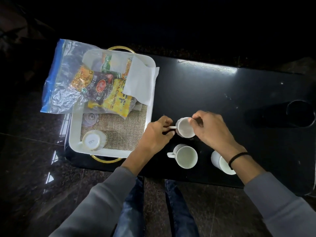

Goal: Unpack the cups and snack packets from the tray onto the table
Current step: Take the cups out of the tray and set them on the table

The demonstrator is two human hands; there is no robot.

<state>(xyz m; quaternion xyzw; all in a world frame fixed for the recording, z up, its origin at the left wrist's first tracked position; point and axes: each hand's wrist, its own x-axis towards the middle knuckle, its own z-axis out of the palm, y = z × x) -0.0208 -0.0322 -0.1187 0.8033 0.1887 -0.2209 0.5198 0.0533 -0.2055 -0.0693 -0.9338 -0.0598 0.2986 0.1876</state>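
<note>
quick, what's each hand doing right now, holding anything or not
Left hand: fingers closed on the handle of the cup.
Right hand: fingers closed on that cup's rim.

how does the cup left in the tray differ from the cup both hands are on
The cup in the tray lies tipped with its stamped base facing the camera; the held cup stands mouth up, its inside showing. The tray cup rests on the burlap liner of the white tray, untouched; the held cup is out over the black table, the left hand at its handle and the right hand on its rim. Both are white handled cups.
</note>
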